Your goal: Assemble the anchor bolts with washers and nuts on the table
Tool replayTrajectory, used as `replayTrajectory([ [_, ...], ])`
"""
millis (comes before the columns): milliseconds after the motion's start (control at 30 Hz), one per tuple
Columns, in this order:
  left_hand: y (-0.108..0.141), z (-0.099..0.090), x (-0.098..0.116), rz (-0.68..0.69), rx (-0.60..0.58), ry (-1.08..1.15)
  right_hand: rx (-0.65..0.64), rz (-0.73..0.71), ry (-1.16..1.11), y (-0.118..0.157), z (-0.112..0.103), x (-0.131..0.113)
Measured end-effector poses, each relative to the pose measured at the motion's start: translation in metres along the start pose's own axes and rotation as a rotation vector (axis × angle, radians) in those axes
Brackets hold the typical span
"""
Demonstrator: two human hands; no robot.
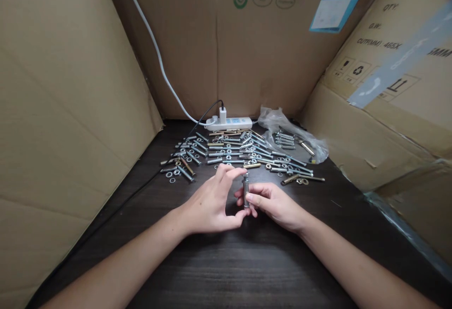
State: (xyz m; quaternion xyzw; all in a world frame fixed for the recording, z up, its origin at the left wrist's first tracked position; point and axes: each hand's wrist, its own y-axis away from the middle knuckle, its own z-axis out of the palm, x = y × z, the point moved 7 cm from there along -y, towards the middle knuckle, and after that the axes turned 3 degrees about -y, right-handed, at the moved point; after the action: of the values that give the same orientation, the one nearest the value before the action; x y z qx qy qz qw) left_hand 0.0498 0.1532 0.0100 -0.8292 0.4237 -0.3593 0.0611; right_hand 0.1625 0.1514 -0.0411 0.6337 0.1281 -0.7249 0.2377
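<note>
An expansion anchor bolt (246, 193) stands upright between my two hands, above the dark table. My right hand (273, 203) pinches its metal sleeve between thumb and fingers. My left hand (215, 201) spans the anchor bolt lengthwise, with the index fingertip at its top end and the thumb at its bottom end. A nut (246, 181) shows near the top, above the sleeve. Beyond my hands lie rows of loose bolts (186, 173), sleeves (215, 161), nuts and washers (169, 175).
A white power strip (233, 123) with a plugged-in adapter (222, 114) sits at the back. A clear plastic bag (282, 123) holding several bolts is at the back right. A black cable (137, 190) crosses the left side. Cardboard walls (190, 41) enclose the table.
</note>
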Motion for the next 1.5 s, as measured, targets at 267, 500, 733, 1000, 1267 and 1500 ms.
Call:
replayTrajectory([
  [267,-0.001,0.003,-0.004,0.0,-0.017,-0.065,-0.006,0.029,-0.039,0.0,0.002,0.002],
  [500,0.0,0.005,-0.008,-0.029,-0.021,-0.088,-0.018,0.035,-0.023,0.0,0.003,0.005],
  [733,-0.001,0.005,-0.006,-0.045,-0.034,-0.098,-0.032,0.021,0.007,-0.001,0.005,0.005],
  [1000,0.0,0.011,-0.004,0.008,-0.085,-0.111,-0.026,-0.04,0.054,-0.003,0.001,-0.002],
  [1267,0.003,0.018,0.0,0.024,-0.183,-0.072,0.115,-0.09,-0.011,-0.003,-0.01,-0.003],
  [1500,0.005,0.02,0.0,0.015,-0.202,-0.073,0.101,-0.081,0.0,-0.003,-0.009,0.001],
])
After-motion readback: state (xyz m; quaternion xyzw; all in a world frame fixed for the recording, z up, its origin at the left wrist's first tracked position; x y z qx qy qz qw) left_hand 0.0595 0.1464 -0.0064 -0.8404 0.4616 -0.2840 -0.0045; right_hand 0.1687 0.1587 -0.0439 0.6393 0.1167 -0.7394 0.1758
